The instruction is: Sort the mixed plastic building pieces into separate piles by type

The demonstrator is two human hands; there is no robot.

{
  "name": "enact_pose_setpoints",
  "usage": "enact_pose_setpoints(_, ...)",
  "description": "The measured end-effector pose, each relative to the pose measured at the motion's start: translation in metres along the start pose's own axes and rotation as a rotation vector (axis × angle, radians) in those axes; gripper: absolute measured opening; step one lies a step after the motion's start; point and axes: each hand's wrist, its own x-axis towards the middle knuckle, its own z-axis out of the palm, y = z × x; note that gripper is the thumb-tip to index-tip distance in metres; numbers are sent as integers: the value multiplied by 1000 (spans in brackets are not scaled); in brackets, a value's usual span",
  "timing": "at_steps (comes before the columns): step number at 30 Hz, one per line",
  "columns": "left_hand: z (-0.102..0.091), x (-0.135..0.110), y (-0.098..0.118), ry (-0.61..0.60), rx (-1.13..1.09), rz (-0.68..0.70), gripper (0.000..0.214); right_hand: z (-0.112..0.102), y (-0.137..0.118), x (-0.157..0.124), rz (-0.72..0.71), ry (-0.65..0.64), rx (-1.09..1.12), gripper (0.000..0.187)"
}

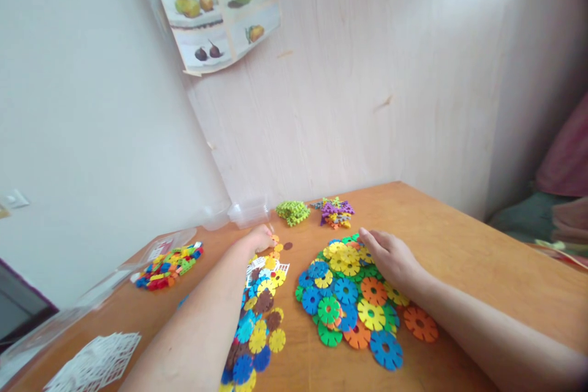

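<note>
My left hand (pixel 261 239) reaches over the far end of a strip of small flower discs (pixel 258 338) in yellow, blue and brown. Its bent fingers are close to a few small orange discs (pixel 275 247); the fingertips are blurred and partly hidden. My right hand (pixel 391 259) lies along the right edge of a heap of larger slotted flower discs (pixel 345 290) in blue, green, yellow and orange. Its thumb is stretched out towards the heap, with the other fingers extended beyond it. White lattice pieces (pixel 281 268) mix into the small discs.
Colourful small blocks (pixel 169 266) and white lattice panels (pixel 94 364) lie at the left of the wooden table (pixel 459 245). Green pieces (pixel 293 213), purple and mixed pieces (pixel 337 213) and clear plastic boxes (pixel 249 213) stand near the wall. A person (pixel 563 165) is at the far right.
</note>
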Motion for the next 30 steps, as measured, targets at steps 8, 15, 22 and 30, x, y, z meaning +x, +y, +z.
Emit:
enact_pose_setpoints(8,-4,-12,5,122,-70,-22,16,1,1,0,12,7,12,57)
enact_pose_setpoints(15,-20,-56,46,36,-211,158,7,0,1,0,2,11,8,56)
enact_pose_setpoints(22,-8,-124,95,-184,-359,417,14,0,0,1,6,5,-2,55)
enact_pose_setpoints(30,19,-162,119,-338,-438,497,12,0,-3,1,6,-5,-55,59)
